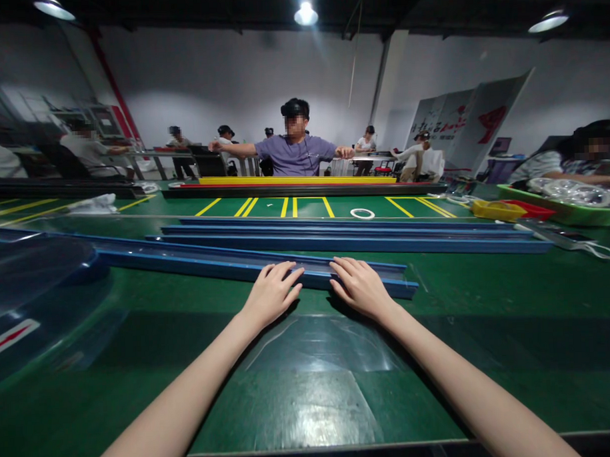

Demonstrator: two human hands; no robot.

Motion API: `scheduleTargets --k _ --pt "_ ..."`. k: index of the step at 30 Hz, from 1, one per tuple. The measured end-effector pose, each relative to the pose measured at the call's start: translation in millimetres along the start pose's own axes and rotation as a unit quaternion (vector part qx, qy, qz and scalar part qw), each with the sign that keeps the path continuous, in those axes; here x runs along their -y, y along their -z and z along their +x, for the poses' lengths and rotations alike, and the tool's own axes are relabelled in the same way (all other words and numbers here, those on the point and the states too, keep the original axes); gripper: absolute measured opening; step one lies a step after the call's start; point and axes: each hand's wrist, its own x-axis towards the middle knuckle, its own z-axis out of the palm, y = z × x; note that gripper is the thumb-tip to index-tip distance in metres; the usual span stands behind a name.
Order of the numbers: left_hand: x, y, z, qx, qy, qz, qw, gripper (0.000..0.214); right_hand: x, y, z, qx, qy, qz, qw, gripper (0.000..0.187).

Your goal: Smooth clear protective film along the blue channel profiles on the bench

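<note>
A long blue channel strip (186,260) lies slightly aslant across the green table, with raised edges and a trough along it. My left hand (271,295) rests with its fingertips at the near edge of this strip, fingers spread. To the right, my right hand (363,288) touches the same strip near its right end, its fingers also apart. Neither hand is visibly wrapped round anything. Shiny clear plastic film (322,344) lies on the table between my forearms. Behind the strip lie more blue channel strips (355,240), roughly parallel to the table's far edge.
A bulky clear plastic-covered shape (36,278) takes up the left side. Yellow and black strips (298,181) lie at the far side, before a person (296,149) with arms outstretched. A white ring (362,214), a yellow tray (497,210) and a green basket (559,213) stand farther right.
</note>
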Motion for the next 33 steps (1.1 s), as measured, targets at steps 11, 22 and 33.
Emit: scheduleTargets --k 11,22,33 --pt "-0.9 2.6 1.0 -0.020 0.062 0.022 0.998 0.032 3.0 0.9 0.3 0.010 0.008 0.000 1.000 0.032" --pt "0.7 -3.3 0.0 -0.006 0.038 0.028 0.999 0.034 5.8 -3.0 -1.0 0.006 0.068 0.034 0.997 0.038" --pt "2.4 4.7 1.4 -0.024 0.086 0.049 0.995 0.032 7.0 0.0 0.3 0.021 0.037 0.025 0.999 0.035"
